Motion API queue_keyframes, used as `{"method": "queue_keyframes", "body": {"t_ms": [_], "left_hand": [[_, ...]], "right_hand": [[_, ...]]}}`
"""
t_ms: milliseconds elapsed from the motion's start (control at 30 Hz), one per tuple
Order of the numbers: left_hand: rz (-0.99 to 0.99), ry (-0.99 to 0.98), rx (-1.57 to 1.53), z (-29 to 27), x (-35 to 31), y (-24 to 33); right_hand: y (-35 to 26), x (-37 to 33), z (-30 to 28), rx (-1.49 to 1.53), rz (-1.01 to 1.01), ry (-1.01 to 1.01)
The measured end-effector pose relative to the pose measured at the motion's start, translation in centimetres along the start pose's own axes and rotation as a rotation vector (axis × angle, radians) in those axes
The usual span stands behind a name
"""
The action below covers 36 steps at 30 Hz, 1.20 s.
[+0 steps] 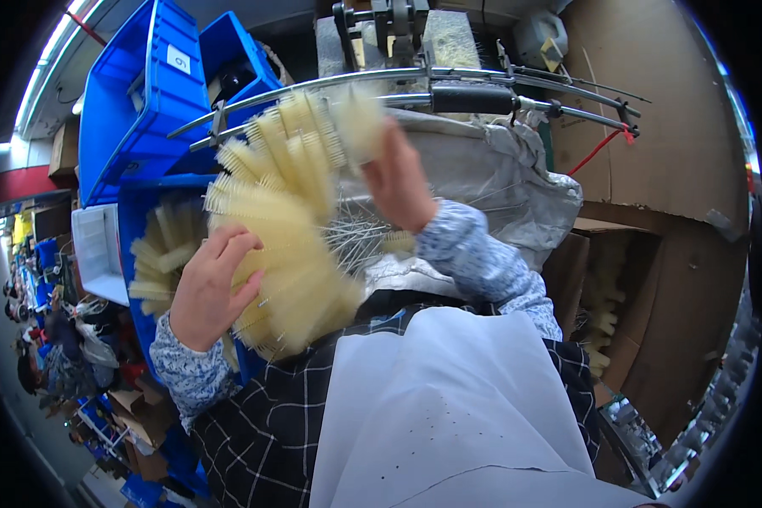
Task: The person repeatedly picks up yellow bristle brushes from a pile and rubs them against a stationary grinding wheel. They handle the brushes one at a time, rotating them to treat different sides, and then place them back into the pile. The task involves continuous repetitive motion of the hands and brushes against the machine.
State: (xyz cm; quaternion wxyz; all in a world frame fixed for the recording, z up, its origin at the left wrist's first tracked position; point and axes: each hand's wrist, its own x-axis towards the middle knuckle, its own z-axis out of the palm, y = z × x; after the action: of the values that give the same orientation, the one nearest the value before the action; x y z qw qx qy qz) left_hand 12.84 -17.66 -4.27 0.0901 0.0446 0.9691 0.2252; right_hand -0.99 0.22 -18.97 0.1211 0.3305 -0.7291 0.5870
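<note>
A large heap of cream-coloured bristle brushes with thin wire stems lies in front of me, partly smeared by motion. My left hand rests against its left side, thumb and fingers curved and apart. In my right hand, beyond the heap, is a blurred cream brush. The wire stems fan out between the heap and my right forearm.
A metal rail with a black roller crosses beyond my hands. Blue bins stand at the left; more brushes lie in a lower one. A silvery sheet hangs below the rail. At right is a cardboard box holding brushes.
</note>
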Motion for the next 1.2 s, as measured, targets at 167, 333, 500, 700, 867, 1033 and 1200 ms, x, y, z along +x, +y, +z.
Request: {"method": "queue_keyframes", "body": {"t_ms": [167, 333, 500, 700, 867, 1033, 1200], "left_hand": [[-0.066, -0.095, -0.119, -0.3, -0.5, -0.2], [0.009, -0.025, -0.328, -0.3, 0.5, -0.5], [0.026, 0.087, -0.472, -0.6, 0.0, -2.1], [-0.005, 0.307, -0.672, -1.5, -0.3, -2.3], [0.045, 0.365, -0.693, -2.0, -0.6, -2.7], [0.055, 0.4, -0.709, -1.4, -0.5, -2.9], [0.06, 0.392, -0.707, -1.3, -0.7, -2.8]], "right_hand": [[5.5, 5.9, -9.5, -0.738, -0.026, -0.066], [13.4, 8.3, -12.4, -1.161, 0.155, -0.235], [14.7, 9.7, -12.0, -1.159, 0.164, -0.32], [14.6, 9.7, -12.0, -1.118, 0.103, -0.329], [14.5, 9.6, -12.0, -1.111, 0.09, -0.327], [15.4, 9.6, -12.0, -1.093, 0.06, -0.328], [15.4, 9.8, -11.9, -1.075, 0.066, -0.335]]}}
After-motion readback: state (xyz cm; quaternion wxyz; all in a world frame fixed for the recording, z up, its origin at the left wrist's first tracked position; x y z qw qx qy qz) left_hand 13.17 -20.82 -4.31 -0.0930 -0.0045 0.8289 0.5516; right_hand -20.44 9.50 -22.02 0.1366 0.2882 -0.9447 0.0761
